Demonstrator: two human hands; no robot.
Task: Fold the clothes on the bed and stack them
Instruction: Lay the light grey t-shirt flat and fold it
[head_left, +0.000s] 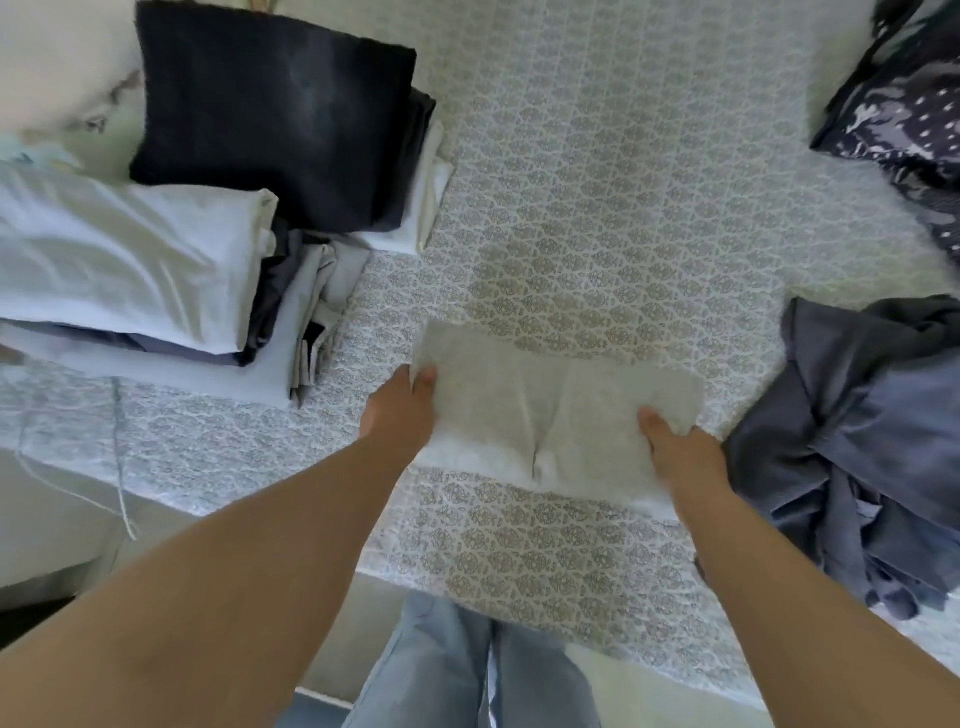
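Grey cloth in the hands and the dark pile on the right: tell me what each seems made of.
Grey cloth: looks like soft knit cotton, matte and slightly fuzzy, creasing softly at its middle. Dark pile: seems a smoother woven fabric, blue-grey with a faint sheen along its crumpled folds. The picture is too blurred to show the weave.

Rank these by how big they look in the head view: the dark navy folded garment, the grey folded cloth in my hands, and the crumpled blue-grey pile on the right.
1. dark navy folded garment
2. crumpled blue-grey pile, though the picture's edge cuts it off
3. grey folded cloth

The first two look close, so their order is unsure.
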